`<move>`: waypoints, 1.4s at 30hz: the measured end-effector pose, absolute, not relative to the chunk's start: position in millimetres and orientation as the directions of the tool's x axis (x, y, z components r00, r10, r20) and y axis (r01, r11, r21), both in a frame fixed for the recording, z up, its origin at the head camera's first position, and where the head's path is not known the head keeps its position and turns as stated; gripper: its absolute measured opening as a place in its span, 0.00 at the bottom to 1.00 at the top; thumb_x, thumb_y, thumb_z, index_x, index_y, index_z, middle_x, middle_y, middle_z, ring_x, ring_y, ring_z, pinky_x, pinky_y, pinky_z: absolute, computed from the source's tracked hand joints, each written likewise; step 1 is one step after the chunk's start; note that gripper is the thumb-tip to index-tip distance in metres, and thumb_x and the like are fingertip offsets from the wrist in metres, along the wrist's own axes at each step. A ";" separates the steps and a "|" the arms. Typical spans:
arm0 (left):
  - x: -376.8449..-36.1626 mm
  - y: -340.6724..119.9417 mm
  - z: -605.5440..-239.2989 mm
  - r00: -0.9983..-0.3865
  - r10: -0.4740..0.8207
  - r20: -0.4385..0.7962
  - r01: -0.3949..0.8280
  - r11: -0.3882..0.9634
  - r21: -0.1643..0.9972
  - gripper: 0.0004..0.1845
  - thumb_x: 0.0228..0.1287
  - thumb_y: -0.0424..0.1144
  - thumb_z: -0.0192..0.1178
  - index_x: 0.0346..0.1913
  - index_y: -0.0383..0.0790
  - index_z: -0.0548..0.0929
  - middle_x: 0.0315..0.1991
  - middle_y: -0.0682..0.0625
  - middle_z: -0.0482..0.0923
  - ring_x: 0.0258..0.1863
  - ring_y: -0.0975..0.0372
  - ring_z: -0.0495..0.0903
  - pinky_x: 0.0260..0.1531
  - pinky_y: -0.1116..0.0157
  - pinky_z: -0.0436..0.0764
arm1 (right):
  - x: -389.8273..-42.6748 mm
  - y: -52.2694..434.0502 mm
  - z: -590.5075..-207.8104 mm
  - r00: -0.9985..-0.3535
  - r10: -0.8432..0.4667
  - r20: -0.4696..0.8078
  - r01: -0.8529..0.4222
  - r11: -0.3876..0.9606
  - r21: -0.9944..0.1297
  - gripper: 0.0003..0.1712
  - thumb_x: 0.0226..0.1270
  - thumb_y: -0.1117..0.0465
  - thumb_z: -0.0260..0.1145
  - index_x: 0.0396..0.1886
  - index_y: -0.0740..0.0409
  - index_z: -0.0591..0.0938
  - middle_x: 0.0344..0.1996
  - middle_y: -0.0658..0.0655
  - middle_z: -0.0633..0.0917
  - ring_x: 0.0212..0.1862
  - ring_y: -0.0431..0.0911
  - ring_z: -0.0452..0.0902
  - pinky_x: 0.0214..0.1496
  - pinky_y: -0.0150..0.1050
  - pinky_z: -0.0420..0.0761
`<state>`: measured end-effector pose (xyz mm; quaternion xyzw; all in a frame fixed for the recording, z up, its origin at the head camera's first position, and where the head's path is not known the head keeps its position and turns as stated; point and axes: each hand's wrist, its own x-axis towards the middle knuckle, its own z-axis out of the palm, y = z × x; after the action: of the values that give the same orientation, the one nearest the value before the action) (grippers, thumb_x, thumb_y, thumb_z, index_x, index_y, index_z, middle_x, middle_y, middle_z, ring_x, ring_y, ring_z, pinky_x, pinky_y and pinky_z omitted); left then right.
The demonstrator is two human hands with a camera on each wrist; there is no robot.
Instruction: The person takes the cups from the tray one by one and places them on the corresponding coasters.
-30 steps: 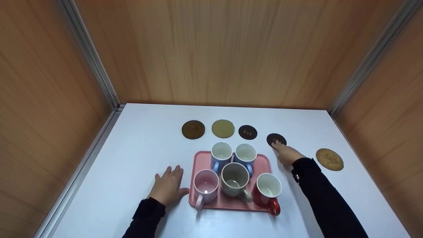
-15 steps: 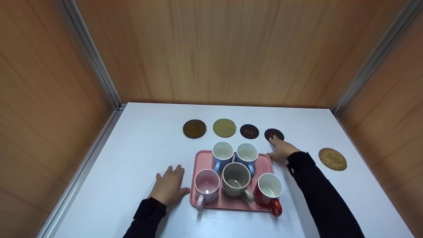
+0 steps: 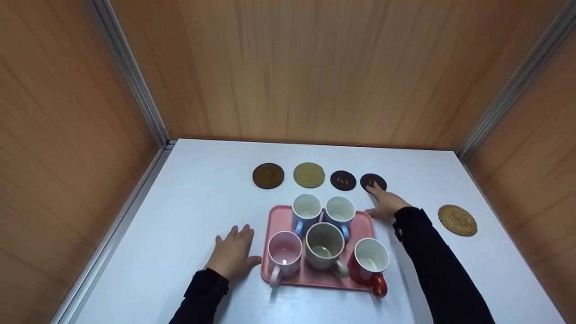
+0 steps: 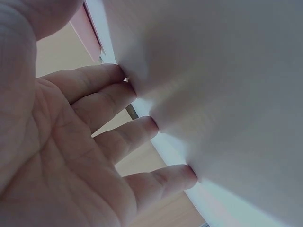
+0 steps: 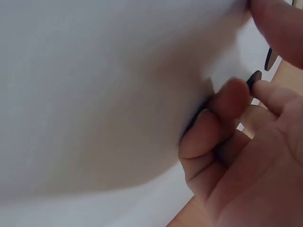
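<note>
My right hand [image 3: 388, 204] reaches forward with its fingertips on a round dark brown coaster [image 3: 371, 178] lying on the white table. Its thumb points toward the back right corner of a pink tray [image 3: 280, 218]. In the right wrist view the outer fingers [image 5: 201, 135] bend down to the tabletop, and the dark coaster edge [image 5: 254, 80] shows near the fingertips. My left hand [image 3: 231, 256] rests on the table with fingers spread, its thumb right at the tray's left edge. The left wrist view shows these fingertips [image 4: 182, 176] touching the white surface.
On the tray stand a pink mug [image 3: 283, 263], a grey-green mug [image 3: 319, 261], a red mug [image 3: 379, 285] and two blue mugs [image 3: 306, 222]. Behind it lie a brown coaster [image 3: 268, 176], an olive coaster [image 3: 309, 175] and another dark coaster [image 3: 343, 180]. A woven coaster [image 3: 457, 220] lies far right.
The dark coaster under my right fingers has slid left and back, closer to the other dark coaster and in line with the row. My left hand has stayed in place.
</note>
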<state>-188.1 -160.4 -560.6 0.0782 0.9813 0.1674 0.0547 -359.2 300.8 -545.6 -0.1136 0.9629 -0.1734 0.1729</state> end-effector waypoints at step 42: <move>-186.0 -165.0 -558.8 -0.980 0.191 -0.060 0.165 0.939 0.302 0.45 0.63 0.58 0.75 0.75 0.33 0.75 0.76 0.35 0.73 0.79 0.35 0.67 0.69 0.22 0.63 | -251.5 451.2 -535.2 -0.965 -0.040 -0.260 0.006 0.985 -0.171 0.53 0.79 0.40 0.62 0.63 0.96 0.66 0.61 0.95 0.70 0.62 0.86 0.71 0.58 0.72 0.81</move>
<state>-186.0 -165.0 -558.8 0.0905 0.9836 0.1495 0.0442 -251.5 451.2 -535.2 -0.0085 0.9874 -0.0857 0.1324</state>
